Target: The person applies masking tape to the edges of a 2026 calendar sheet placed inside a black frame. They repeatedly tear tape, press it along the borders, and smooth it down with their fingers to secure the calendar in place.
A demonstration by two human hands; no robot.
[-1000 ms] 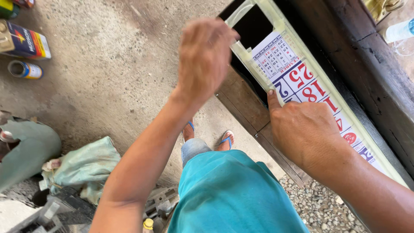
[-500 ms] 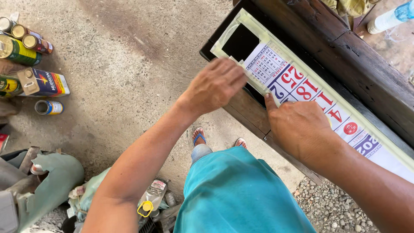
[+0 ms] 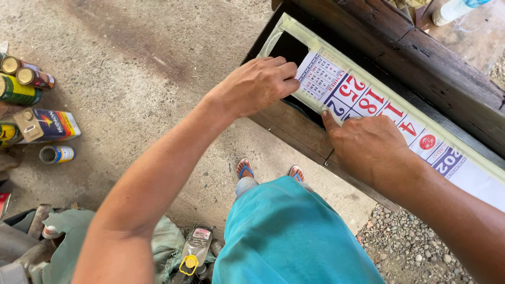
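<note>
Two hands work one calendar sheet (image 3: 368, 100): left hand (image 3: 258, 84) apparently pinches its near edge, right hand (image 3: 368, 147) presses flat beside it; bare concrete floor (image 3: 147, 79) lies leftward.

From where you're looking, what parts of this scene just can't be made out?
All in the head view:
- Left hand: its fingertips curl over the calendar sheet, so the grip is hidden.
- Right hand: its palm covers part of the sheet.
- The sheet's far end is cut off by the right edge.
- Dark opening in the wooden beam: too shadowed to see inside.
- Plastic bottle: cut off by the top edge.
- Cans: partly cut off at the left edge.
</note>
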